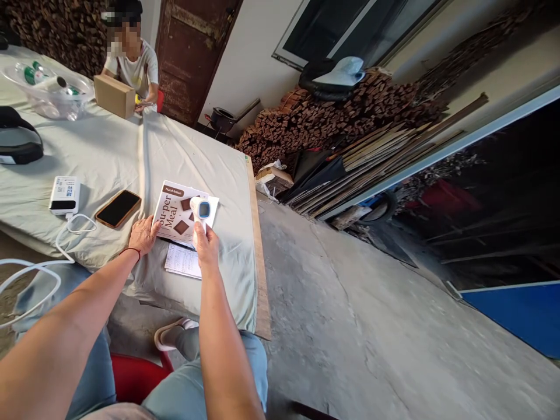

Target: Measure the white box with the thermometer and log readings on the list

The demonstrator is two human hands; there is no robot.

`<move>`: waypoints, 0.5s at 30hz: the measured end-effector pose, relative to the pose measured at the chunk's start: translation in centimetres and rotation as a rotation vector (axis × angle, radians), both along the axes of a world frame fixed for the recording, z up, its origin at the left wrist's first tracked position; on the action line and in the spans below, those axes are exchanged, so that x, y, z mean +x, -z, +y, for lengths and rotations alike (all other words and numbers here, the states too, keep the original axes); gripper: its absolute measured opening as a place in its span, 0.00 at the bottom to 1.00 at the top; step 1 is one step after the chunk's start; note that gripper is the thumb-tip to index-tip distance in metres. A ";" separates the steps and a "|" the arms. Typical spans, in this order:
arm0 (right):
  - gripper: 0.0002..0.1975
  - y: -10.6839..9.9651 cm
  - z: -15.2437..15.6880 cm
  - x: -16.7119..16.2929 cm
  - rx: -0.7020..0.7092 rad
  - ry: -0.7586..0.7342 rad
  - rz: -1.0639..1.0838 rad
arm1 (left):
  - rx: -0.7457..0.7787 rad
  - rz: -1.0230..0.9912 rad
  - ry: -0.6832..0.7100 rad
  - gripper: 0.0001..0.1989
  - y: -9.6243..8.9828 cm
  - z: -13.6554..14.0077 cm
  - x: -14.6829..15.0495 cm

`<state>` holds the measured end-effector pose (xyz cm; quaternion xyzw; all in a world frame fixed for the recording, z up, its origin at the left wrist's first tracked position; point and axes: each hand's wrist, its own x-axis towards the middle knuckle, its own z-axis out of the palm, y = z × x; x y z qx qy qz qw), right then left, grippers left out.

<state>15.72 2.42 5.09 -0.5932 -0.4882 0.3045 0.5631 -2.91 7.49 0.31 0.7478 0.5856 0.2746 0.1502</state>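
My right hand [206, 242] is wrapped round the handle of a white infrared thermometer [195, 205] with a blue-rimmed screen, held over the right part of a flat white box [172, 205]. The box has brown squares and the words "Su-per Meal" printed on it. My left hand [143, 234] grips the lower left edge of the box, its fingers partly hidden. Just below the box lies a sheet of paper with small print [182, 261]. To the left of my left hand, a phone [118, 209] with a dark screen lies flat.
A white power bank [65, 195] with a white cable [61, 245] is on the cloth-covered table [219, 154]. Farther off are a cardboard box [114, 96], a clear basin [56, 105] with bottles, and a seated person [139, 67]. Stacked firewood [289, 119] lines the wall.
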 end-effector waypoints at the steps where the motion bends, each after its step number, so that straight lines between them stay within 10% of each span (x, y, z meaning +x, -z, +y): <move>1: 0.27 -0.2 0.1 -0.6 -0.009 -0.011 0.005 | 0.001 0.002 0.002 0.27 -0.1 -0.1 0.0; 15: 0.28 0.2 0.5 -2.1 -0.024 -0.007 0.063 | -0.006 -0.013 -0.002 0.26 0.2 0.1 0.1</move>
